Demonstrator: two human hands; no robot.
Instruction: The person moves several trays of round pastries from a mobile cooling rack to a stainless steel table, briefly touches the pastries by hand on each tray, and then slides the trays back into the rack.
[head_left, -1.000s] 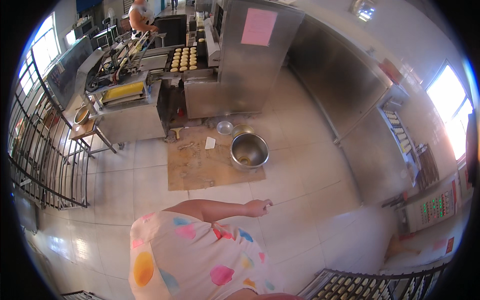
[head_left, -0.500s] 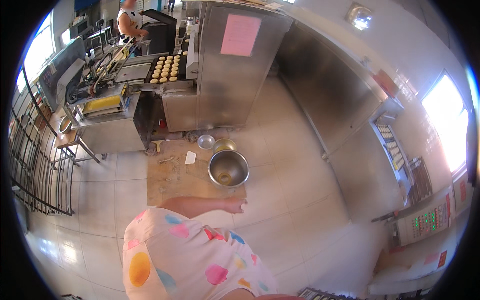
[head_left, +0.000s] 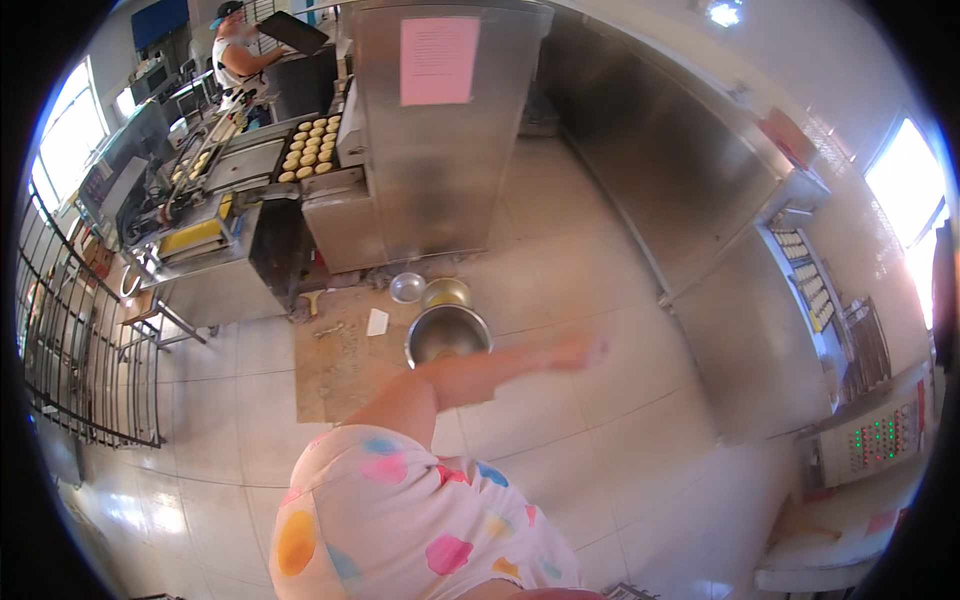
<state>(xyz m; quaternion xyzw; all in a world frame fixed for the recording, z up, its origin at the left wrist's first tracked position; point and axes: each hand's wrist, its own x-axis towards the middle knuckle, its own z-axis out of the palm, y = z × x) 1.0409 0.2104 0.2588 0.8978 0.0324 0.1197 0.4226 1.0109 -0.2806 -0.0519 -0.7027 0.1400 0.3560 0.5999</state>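
Note:
My left hand (head_left: 578, 353) reaches out to the right above the tiled floor, smeared by motion. Nothing can be made out in it, and its fingers do not show clearly. The bare left forearm passes over the front rim of a large steel bowl (head_left: 450, 312) on a brown board (head_left: 345, 365). Behind that bowl stand a yellowish bowl (head_left: 447, 288) and a smaller metal bowl (head_left: 407, 288). A white card (head_left: 378, 322) lies beside them. My right hand is outside the picture; only a strip of skin shows at the lower edge.
A co-worker (head_left: 238, 65) holds a dark tray (head_left: 292, 33) behind a machine line with a tray of round buns (head_left: 312, 150). A steel cabinet (head_left: 440, 160) stands ahead, a wire rack (head_left: 85, 340) left. Right are steel panels (head_left: 650, 140) and a lit control panel (head_left: 880, 440).
My left arm has swung up and to the right, now across the large bowl. The view has shifted slightly. The co-worker now holds up a dark tray.

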